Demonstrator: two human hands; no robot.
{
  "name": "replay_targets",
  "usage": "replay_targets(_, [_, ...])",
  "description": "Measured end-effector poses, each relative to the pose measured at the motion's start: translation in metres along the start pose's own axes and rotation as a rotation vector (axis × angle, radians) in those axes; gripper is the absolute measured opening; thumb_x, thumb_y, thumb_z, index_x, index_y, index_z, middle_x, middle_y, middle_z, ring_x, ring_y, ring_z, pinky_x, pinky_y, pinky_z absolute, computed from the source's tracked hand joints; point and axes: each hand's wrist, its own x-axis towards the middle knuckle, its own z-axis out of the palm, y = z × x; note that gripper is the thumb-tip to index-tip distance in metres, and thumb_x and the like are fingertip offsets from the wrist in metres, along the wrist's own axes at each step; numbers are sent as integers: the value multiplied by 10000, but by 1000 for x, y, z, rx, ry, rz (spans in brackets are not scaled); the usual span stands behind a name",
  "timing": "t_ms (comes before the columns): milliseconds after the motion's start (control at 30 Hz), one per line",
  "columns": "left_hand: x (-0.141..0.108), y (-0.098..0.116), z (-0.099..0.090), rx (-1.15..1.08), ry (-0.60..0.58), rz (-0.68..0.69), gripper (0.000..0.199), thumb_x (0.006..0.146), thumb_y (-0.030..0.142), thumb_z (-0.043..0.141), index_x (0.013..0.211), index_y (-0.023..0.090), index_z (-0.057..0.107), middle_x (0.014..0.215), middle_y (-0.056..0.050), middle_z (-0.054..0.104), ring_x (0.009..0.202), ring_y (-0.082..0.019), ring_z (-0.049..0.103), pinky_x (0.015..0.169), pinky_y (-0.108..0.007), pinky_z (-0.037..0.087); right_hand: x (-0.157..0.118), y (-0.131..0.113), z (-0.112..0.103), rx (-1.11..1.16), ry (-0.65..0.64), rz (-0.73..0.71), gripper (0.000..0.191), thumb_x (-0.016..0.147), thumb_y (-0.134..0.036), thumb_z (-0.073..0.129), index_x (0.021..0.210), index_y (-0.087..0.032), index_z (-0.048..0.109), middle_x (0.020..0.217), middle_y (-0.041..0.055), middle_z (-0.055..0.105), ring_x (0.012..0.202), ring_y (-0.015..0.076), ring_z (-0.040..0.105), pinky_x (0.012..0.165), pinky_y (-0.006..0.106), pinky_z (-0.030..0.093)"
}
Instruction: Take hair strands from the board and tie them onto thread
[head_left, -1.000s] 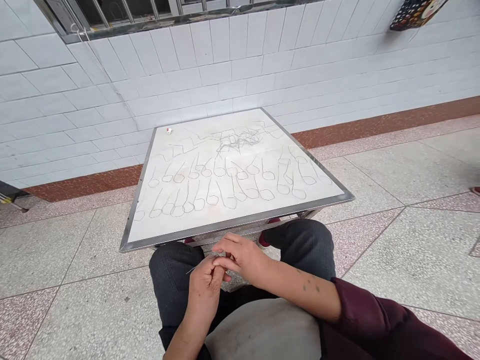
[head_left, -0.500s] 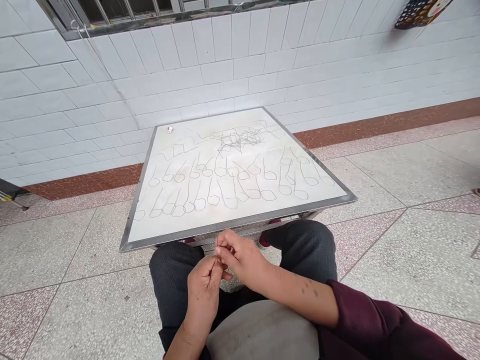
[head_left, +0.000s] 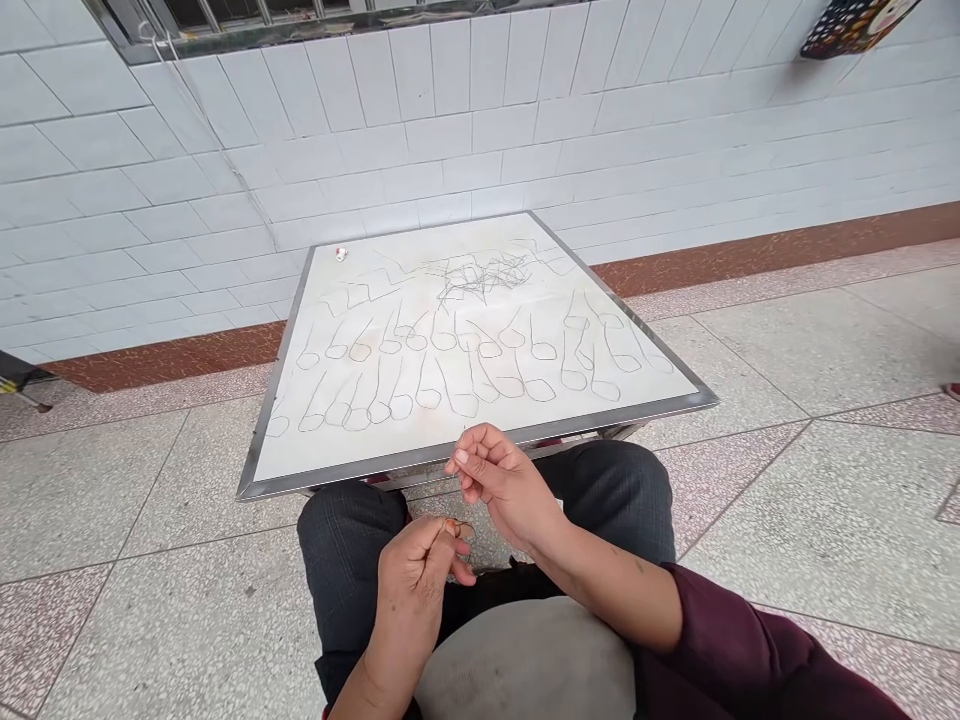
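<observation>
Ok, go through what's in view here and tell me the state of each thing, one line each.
left hand: over the lap, fingertips pinched on a small wire loop.
right hand: raised near the table edge, thumb and forefinger pinched on a thin wire.
wire loops: lying flat in two rows on the table.
loose wire pile: tangled, at the far side.
table: level, metal-rimmed, white top.
small white object: resting at the far left corner.

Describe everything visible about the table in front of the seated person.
The table is low and square-looking, with a white top framed by a grey metal rim. Rows of thin wire pieces bent into loops lie flat across its near half, a tangled heap of wire sits toward the far side, and a small white and red object rests near the far left corner. It stands on a speckled tile floor by a white tiled wall; neither hand touches it.
</observation>
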Motion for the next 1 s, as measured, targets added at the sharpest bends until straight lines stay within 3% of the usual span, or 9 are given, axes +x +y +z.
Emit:
replay_targets(200, [-3, 0, -1, -61, -33, -45, 353, 924, 385, 518, 689, 181, 683, 523, -22, 647, 576, -199, 650, 671, -323, 550, 16, -24, -8, 19, 64, -75, 236, 790, -330, 771, 849, -198, 585, 771, -12, 650, 569, 69, 490, 523, 179, 433])
replay_targets(333, [-5, -8, -6, -288, 2, -165, 353, 883, 458, 616, 771, 151, 749, 618, -37, 698, 504, -156, 613, 638, -323, 571, 25, -43, -28, -15, 250, -385, 192, 849, -336, 717, 903, -240, 560, 810, -43, 590, 624, 70, 492, 589, 184, 452])
replay_targets(400, [-3, -8, -8, -427, 90, -195, 349, 835, 488, 683, 812, 149, 767, 687, -43, 723, 530, -145, 622, 631, -303, 574, 19, -39, -33, -237, 168, -401, 119, 896, -331, 662, 919, -250, 578, 835, -34, 592, 654, 83, 503, 603, 200, 445])
replay_targets(467, [0, -5, -9, -540, 163, -189, 347, 797, 491, 733, 841, 149, 776, 753, -50, 740, 588, -142, 642, 652, -281, 573, 6, -24, -33, -531, -63, -291, 90, 894, -311, 659, 948, -247, 627, 878, -4, 611, 735, 114, 541, 623, 226, 451])
replay_targets(567, [3, 0, -7, -643, 200, -164, 317, 784, 453, 767, 870, 149, 779, 809, -55, 749, 654, -136, 654, 705, -266, 570, -10, 6, -28, -719, -248, -240, 173, 854, -281, 694, 1023, -254, 669, 892, 17, 631, 798, 150, 575, 637, 250, 465])
replay_targets(667, [4, 1, -5, -670, 217, -141, 278, 797, 422, 767, 882, 157, 775, 836, -53, 747, 687, -134, 653, 739, -272, 570, -15, 23, -24, -716, -246, -234, 150, 867, -264, 672, 1016, -250, 689, 842, 16, 654, 760, 154, 591, 642, 265, 481])
replay_targets(867, [1, -1, -7, -626, 209, -150, 301, 801, 430, 760, 925, 156, 778, 786, -49, 701, 723, -148, 643, 723, -270, 564, -16, 21, -19, -819, -271, -378, 241, 937, -163, 550, 1079, -280, 705, 958, 19, 731, 878, 164, 606, 790, 310, 500])
replay_targets(1000, [0, -3, -9, -638, 219, -179, 392, 784, 405, 781, 1119, 204, 751, 811, -16, 648, 728, -132, 604, 760, -298, 564, -19, 28, -19, -842, -229, -404, 258, 919, -138, 542, 1074, -257, 709, 856, 24, 701, 759, 151, 602, 693, 284, 508])
